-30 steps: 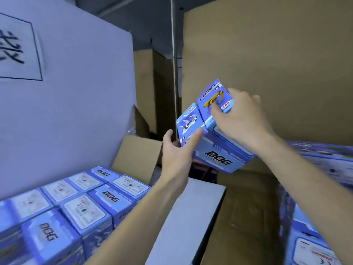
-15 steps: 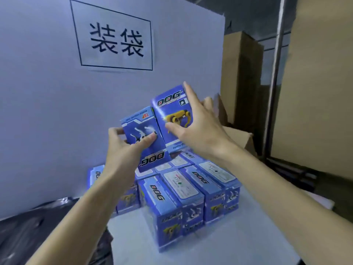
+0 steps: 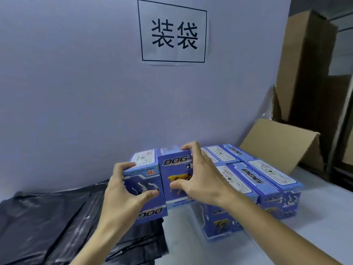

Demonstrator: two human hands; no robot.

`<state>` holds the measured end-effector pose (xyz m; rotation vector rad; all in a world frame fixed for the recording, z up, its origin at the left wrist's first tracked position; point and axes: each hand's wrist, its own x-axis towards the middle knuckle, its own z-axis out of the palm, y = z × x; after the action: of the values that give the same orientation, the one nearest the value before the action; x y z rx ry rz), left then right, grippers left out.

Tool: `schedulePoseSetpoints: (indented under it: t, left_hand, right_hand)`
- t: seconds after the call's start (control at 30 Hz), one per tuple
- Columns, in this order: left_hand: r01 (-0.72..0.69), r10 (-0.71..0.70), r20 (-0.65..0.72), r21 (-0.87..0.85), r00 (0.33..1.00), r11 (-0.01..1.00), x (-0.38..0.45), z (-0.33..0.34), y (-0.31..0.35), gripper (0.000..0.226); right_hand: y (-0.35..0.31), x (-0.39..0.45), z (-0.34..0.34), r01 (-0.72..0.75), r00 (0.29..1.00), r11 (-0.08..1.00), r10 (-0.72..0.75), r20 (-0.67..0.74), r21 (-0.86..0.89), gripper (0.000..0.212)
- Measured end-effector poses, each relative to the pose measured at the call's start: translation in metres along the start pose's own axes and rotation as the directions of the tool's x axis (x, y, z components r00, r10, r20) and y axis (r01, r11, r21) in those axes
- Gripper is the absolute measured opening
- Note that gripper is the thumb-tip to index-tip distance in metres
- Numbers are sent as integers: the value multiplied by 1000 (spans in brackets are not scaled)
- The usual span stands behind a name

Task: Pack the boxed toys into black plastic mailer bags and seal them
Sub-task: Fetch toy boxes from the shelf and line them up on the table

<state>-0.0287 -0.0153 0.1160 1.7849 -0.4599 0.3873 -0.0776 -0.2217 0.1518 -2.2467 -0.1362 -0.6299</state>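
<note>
Head view: black mailer bags [image 3: 47, 222] are lying at left on the tabletop [image 3: 315, 226]. The left hand [image 3: 122, 197] and right hand [image 3: 200, 180] are each gripping a toy box [image 3: 145, 188] with curled fingers, beside the stack [image 3: 257, 180]. Loosely held, either box could be slipping or toppling its neighbours.

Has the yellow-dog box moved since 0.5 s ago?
Yes. The yellow-dog box has dropped from above the box stack to level with it, beside its left end.

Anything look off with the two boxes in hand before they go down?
The box in the left hand, the white-dog box, is upside down: its DOG and TOP lettering reads inverted. The yellow-dog box in the right hand is upright. Nothing looks damaged.
</note>
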Motion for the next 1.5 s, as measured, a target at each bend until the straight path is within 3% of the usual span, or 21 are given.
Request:
schedulePoseSetpoints:
  t: [0.3,0.43,0.6,0.87,1.0,1.13,1.27,1.4,1.5]
  left_hand:
    - [44,-53,64,140,997,989,-26,24,-33,76]
    - [41,-58,78,203,995,978,-31,35,-39,74]
    - [32,-72,127,291,989,956,-38,49,-49,71]
    - [35,-121,190,402,974,915,-45,58,-69,72]
    - [-68,-32,214,441,976,895,-40,48,-71,66]
    - [-134,-38,324,490,945,861,-33,46,-62,84]
    - [-153,-34,321,538,946,829,-31,50,-60,89]
    - [-223,-70,366,696,928,683,-24,53,-45,95]
    - [-290,-76,400,769,913,570,-23,67,-17,89]
  right_hand:
    - [39,-32,15,-36,988,963,74,133,-266,66]
    - [51,-36,24,-1,980,867,100,172,-499,69]
    - [68,-45,36,118,978,744,29,209,-657,53]
    - [77,-51,40,195,968,691,-21,251,-696,49]
    - [78,-51,37,214,965,701,-44,259,-680,49]
    - [78,-50,34,210,959,717,-19,283,-665,56]
    - [74,-48,33,205,956,703,6,294,-681,56]
    - [70,-51,20,207,948,705,28,318,-678,65]
    - [62,-56,-6,163,966,724,20,256,-670,66]
